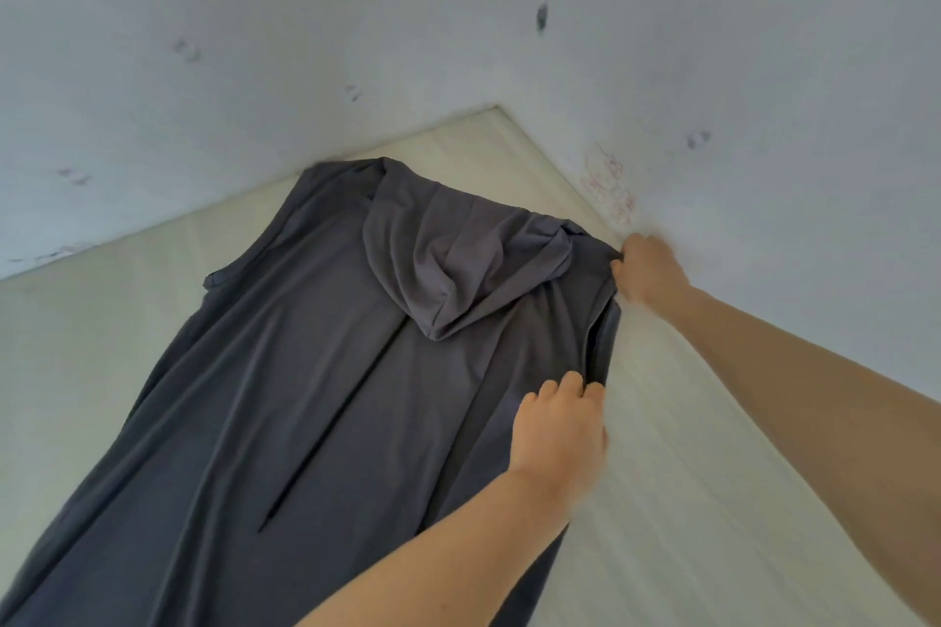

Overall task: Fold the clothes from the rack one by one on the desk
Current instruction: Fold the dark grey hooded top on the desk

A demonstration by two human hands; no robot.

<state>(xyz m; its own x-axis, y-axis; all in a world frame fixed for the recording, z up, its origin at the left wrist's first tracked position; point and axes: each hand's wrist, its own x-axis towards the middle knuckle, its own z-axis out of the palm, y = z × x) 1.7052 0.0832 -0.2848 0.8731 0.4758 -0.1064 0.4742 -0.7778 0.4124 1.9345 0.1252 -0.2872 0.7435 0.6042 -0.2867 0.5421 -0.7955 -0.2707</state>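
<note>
A dark grey sleeveless hooded garment [285,372] lies spread flat on the pale desk [687,448], its hood [448,260] folded down over the back and a thin dark drawstring [326,428] trailing along the middle. The left hand [557,428] curls its fingers into the garment's right edge. Farther up, the right hand [649,270] grips the right shoulder corner, close against the scuffed white wall [764,92].

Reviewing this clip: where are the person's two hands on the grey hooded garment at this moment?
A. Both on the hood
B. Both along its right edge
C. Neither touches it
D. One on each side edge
B: the right hand grips the grey hooded garment at the shoulder corner by the wall, and the left hand holds the same right edge lower down; the hood lies untouched.
</note>
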